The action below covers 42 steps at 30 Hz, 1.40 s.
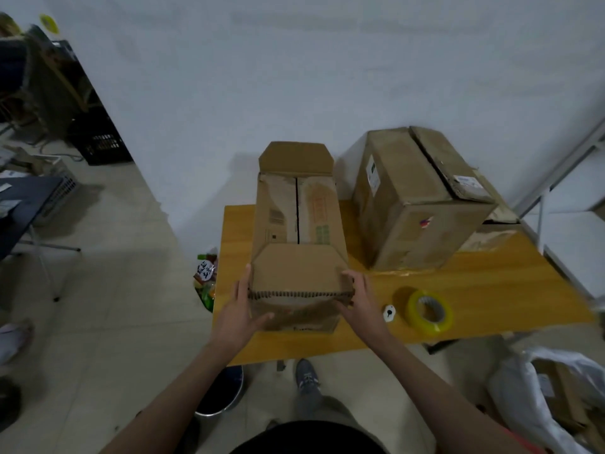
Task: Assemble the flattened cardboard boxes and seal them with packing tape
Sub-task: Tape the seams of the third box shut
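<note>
Box: cardboard box (296,231) stood on wooden table (484,290), near edge; far flap up, near flap folded down; printing unreadable.
Left hand (240,314): gripped box's near left corner.
Right hand (358,301): gripped near right corner.
Tape: yellow tape roll (429,312) lay right of the hands.

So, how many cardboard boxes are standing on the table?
2: the box between the hands at the table's near-left; a larger box at its far-right. Flattened cardboard under it may be more.

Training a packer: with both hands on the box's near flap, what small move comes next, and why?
Probably press the near flap flat: both the left hand and right hand grip its ends, the far flap stands up, the centre seam is untaped, and the tape roll lies untouched.
</note>
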Each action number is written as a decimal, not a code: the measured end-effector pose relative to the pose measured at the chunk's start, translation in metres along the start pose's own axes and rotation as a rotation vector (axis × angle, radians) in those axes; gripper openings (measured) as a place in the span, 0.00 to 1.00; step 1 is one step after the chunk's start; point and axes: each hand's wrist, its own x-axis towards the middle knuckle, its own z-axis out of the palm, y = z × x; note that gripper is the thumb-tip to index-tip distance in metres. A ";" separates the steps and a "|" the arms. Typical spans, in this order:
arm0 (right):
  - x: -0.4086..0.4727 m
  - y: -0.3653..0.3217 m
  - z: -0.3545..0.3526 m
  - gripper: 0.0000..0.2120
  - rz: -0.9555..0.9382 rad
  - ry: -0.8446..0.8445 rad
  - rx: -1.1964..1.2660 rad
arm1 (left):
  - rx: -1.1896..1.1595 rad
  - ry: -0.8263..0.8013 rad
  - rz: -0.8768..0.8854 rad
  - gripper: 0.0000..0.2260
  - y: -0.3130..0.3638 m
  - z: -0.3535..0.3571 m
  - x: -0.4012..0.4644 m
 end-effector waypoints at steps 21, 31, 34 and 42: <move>0.089 -0.074 -0.066 0.10 0.065 -0.251 0.447 | -0.354 -0.229 -0.039 0.20 0.068 -0.094 0.095; 0.073 -0.068 -0.014 0.35 -0.060 -0.633 -0.425 | 0.526 -0.290 0.043 0.52 0.065 -0.034 0.087; 0.074 -0.067 -0.009 0.42 -0.086 -0.624 -0.518 | 0.440 -0.179 0.006 0.51 0.060 -0.029 0.084; 0.084 -0.068 -0.002 0.49 -0.134 -0.693 -0.749 | 0.503 -0.093 -0.064 0.52 0.074 -0.019 0.077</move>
